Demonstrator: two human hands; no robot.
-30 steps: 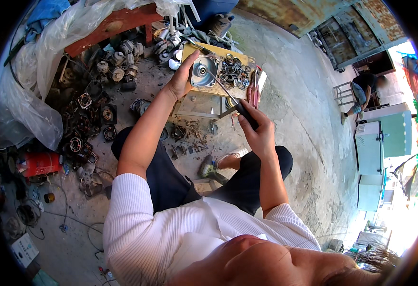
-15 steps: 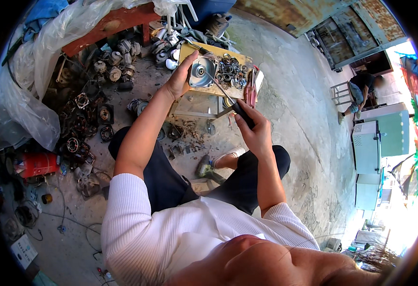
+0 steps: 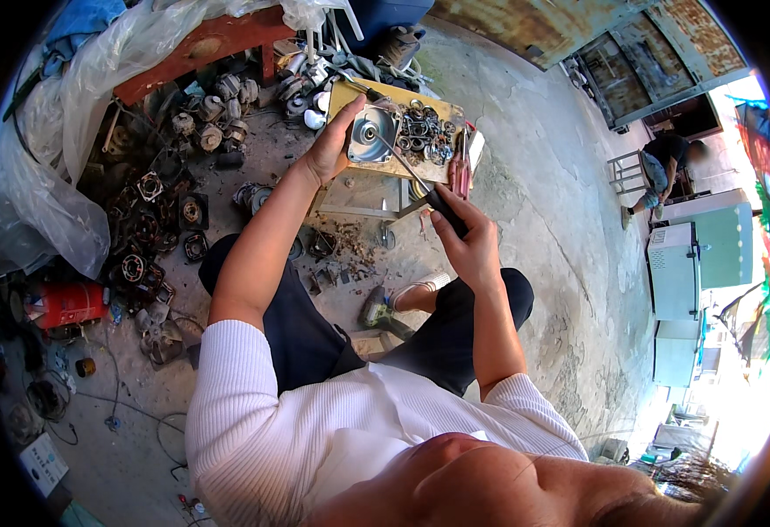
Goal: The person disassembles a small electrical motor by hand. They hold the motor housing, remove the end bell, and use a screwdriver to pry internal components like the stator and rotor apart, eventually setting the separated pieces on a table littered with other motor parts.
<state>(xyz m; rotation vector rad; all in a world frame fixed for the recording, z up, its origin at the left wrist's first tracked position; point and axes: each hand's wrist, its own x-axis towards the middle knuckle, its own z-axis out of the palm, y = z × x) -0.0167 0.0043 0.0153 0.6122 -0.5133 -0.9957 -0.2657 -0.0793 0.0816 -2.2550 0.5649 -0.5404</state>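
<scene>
My left hand (image 3: 331, 147) is closed on the left edge of a square silver motor end cover (image 3: 383, 147), its hollow side with a round central seat facing me. In my right hand (image 3: 470, 235) is the black handle of a screwdriver (image 3: 413, 176); its long metal shaft slants up and left, the tip at the central seat of the cover. Just behind the cover, a small yellowish table (image 3: 451, 107) carries several bearings and rings (image 3: 427, 132). Red-handled pliers (image 3: 461, 167) lie at its right edge.
Motor parts (image 3: 152, 220) are heaped on the floor to the left, near a red cylinder (image 3: 67, 303). A green-and-black power drill (image 3: 383, 314) lies by my foot. Another person (image 3: 666, 167) bends beside a stool (image 3: 628, 173) at the far right. Cables (image 3: 143, 413) trail at lower left.
Hardly anything differs. The screwdriver and my right hand have shifted very slightly; my left hand keeps its hold on the end cover.
</scene>
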